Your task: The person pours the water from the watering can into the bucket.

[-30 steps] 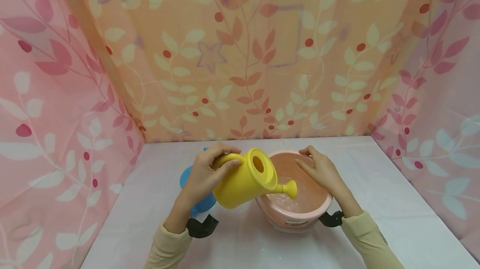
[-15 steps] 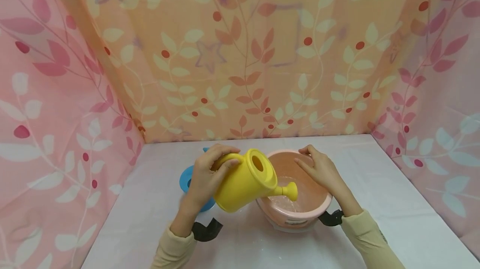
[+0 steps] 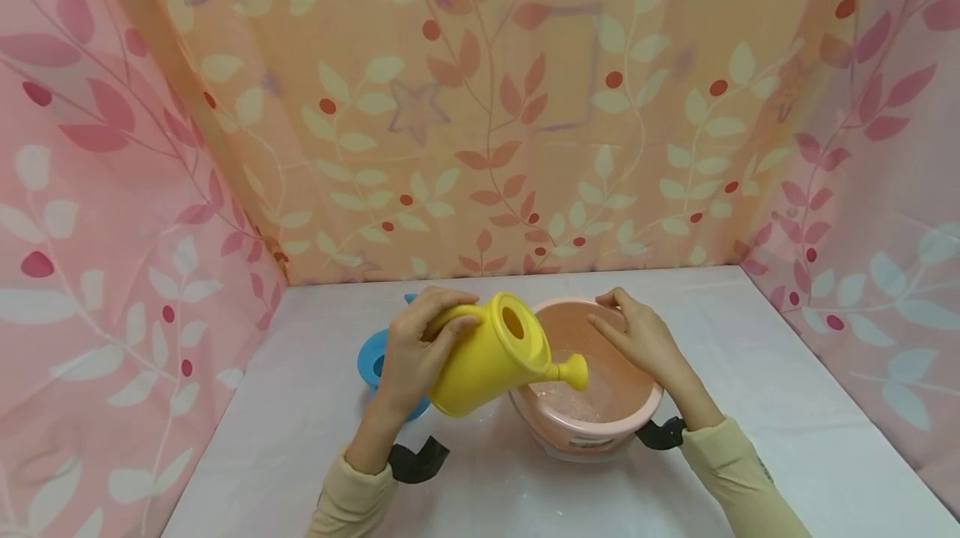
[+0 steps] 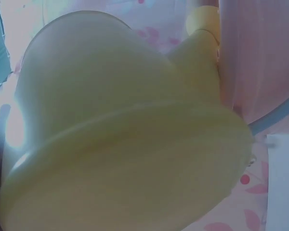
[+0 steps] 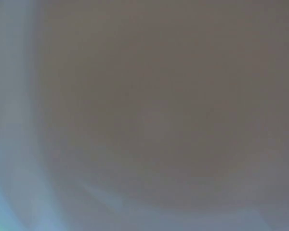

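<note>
In the head view a yellow watering can (image 3: 487, 359) is tilted to the right, its round sprinkler head over a pink basin (image 3: 588, 428). My left hand (image 3: 420, 346) grips the can's handle, with the thumb along the near side. Clear water shows in the bottom of the basin. On the far right rim my right hand (image 3: 637, 342) holds the basin, thumb inside and fingers over the edge. The left wrist view is mostly filled by the watering can (image 4: 120, 144), with the basin (image 4: 265, 48) at its right. Only a blur shows in the right wrist view.
A blue plastic object (image 3: 371, 359) stands behind my left hand, partly hidden by it. The white table (image 3: 787, 371) is bounded by leaf-patterned cloth (image 3: 495, 188) at the back and both sides. A few drops lie on the table before the basin.
My left wrist has shifted slightly to the right, uncovering more of the blue object. The watering can keeps nearly the same tilt. My right hand stays on the rim.
</note>
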Demonstrator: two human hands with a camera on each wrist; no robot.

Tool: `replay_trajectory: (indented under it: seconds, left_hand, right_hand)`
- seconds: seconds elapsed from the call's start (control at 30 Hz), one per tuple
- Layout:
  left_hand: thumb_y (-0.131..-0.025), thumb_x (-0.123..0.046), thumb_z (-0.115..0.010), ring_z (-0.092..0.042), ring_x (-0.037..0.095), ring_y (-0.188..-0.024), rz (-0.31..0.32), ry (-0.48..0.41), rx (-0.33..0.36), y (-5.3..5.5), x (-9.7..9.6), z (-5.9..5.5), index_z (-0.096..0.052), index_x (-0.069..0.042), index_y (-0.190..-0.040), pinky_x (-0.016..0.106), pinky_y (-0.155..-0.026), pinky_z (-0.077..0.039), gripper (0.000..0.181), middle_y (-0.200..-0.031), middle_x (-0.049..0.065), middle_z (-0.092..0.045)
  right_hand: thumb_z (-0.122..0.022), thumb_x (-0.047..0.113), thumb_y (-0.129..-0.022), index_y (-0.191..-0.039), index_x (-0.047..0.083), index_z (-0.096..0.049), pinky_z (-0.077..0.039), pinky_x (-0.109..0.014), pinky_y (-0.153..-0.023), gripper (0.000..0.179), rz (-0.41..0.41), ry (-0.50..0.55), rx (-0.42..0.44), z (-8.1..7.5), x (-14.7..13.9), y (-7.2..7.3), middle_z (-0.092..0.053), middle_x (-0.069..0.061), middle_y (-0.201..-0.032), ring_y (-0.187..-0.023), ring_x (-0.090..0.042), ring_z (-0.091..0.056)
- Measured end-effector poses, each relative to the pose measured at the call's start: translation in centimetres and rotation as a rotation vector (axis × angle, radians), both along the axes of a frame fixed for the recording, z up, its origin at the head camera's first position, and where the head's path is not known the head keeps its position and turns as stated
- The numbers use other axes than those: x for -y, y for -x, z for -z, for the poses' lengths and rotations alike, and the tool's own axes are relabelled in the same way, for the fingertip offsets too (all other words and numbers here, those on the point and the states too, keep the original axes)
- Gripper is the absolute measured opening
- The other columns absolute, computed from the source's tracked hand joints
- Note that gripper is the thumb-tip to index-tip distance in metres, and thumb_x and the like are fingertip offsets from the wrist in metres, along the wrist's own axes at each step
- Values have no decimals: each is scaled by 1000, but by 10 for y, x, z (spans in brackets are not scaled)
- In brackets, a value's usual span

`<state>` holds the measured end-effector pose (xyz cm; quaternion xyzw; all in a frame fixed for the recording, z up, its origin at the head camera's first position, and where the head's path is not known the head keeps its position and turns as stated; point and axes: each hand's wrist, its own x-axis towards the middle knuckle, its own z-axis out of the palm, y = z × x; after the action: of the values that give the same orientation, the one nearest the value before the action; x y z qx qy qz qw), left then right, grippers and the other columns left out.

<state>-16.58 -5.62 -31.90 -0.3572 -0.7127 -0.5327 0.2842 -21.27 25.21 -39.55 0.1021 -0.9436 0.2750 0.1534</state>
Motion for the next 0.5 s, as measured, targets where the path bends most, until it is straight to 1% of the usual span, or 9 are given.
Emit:
replay_trajectory:
  seconds: [0.03, 0.2, 0.37, 0.5]
  left_hand:
    - [-73, 5, -64, -55, 14, -81, 0, -2, -1, 0, 0, 0, -61, -2, -97, 23, -73, -47, 25, -89, 7, -60]
    - [-73, 3, -65, -56, 13, -84, 22, -10, -24, 12, 2, 13, -62, -9, -100, 24, -74, -47, 30, -93, 4, -60]
    - [-72, 3, -65, -57, 14, -86, 46, -8, -74, 16, 0, 14, -62, -7, -100, 25, -75, -48, 30, -95, 4, -61]
    - [-72, 2, -65, -57, 13, -86, 47, 12, -84, 16, 0, 14, -62, -9, -101, 25, -75, -48, 31, -95, 2, -61]
  right_hand:
    - [-61, 33, -81, -104, 9, -50, -43, -47, -79, 36, -3, -2, -4, 0, 0, 0, -60, -11, -104, -96, -29, -56]
    - [-61, 33, -81, -104, 9, -50, -44, -47, -79, 36, -2, -1, -2, 0, 0, 1, -60, -11, -103, -96, -29, -56]
    - [-61, 34, -81, -104, 9, -50, -43, -47, -79, 36, -1, 3, 0, -1, 0, 1, -60, -11, -103, -96, -29, -56]
    - [-61, 34, -81, -104, 9, -50, -43, -47, -78, 35, -7, 7, -1, -1, -1, 1, -60, -11, -103, -95, -29, -56]
